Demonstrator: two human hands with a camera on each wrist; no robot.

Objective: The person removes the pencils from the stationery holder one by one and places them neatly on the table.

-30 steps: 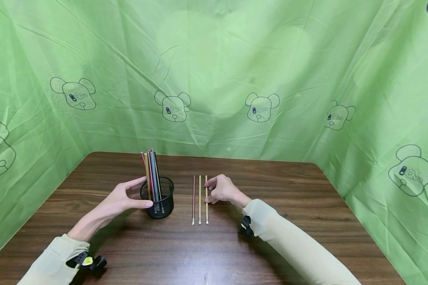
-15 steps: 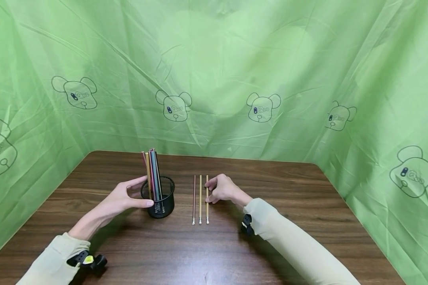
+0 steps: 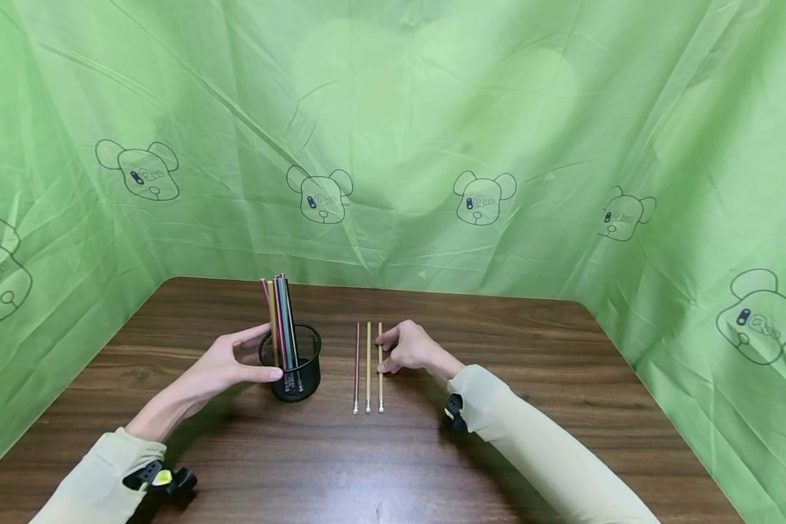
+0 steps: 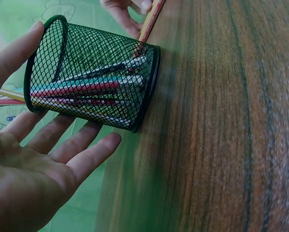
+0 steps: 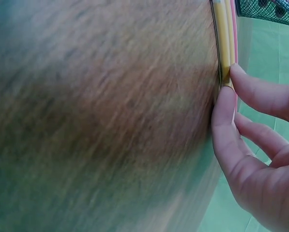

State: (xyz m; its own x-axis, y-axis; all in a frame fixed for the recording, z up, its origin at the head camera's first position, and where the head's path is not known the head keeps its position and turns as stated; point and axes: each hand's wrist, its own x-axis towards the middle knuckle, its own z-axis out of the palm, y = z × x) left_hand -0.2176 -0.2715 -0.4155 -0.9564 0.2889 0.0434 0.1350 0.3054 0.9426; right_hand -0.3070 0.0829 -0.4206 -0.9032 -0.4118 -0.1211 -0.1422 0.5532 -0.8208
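A black mesh pencil cup (image 3: 304,378) stands upright at the left middle of the table, with several pencils (image 3: 282,320) leaning in it, eraser ends down. My left hand (image 3: 225,364) holds the cup from its left side, thumb at the rim and fingers along the mesh wall (image 4: 93,63). Right of the cup lie a reddish pencil (image 3: 356,371), a yellow pencil (image 3: 368,371) and a second yellow pencil (image 3: 380,389), side by side, erasers toward me. My right hand (image 3: 409,349) touches the rightmost one with curled thumb and fingers, seen close in the right wrist view.
The dark wood-grain table (image 3: 530,451) reaches back to green cloth walls (image 3: 399,131) printed with bear faces. A black wrist device (image 3: 160,480) sits on the left sleeve and another (image 3: 455,411) on the right sleeve.
The view has shifted very slightly. Both hands, the pencil cup and the three lying pencils keep their places.
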